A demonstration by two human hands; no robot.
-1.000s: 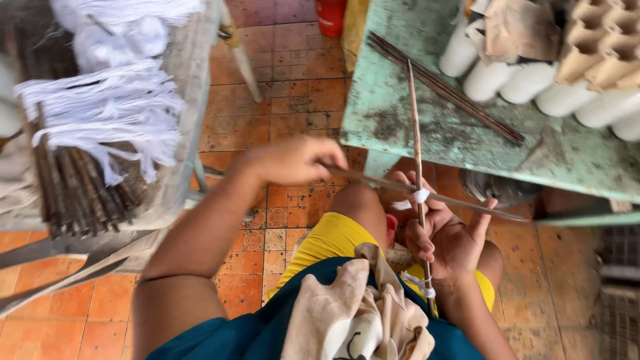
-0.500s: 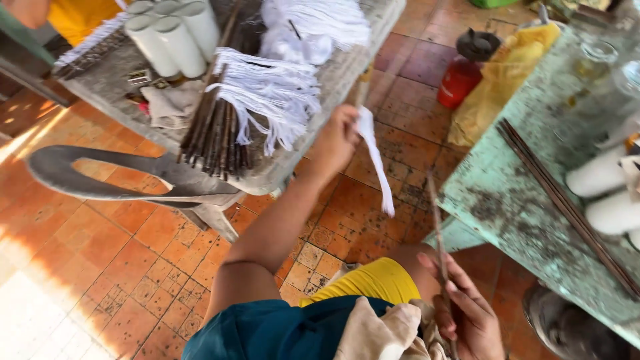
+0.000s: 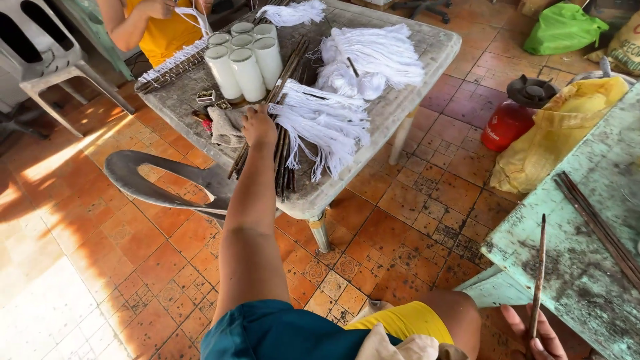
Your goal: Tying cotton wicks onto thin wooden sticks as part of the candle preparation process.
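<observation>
Wooden stick (image 3: 537, 273) upright, right hand (image 3: 539, 333) gripping base

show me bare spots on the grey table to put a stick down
Crowded middle: white candles, dark sticks under left hand, string bundles. Bare strips: the grey table's right edge, and its front corner below the strings.

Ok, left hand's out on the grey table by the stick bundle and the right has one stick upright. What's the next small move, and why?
Probably close the left hand on one white-tasselled stick from the bundle and draw it back. The hand rests on the bundle's near end with nothing visibly gripped, while the right hand holds a single bare stick by the green table.
</observation>
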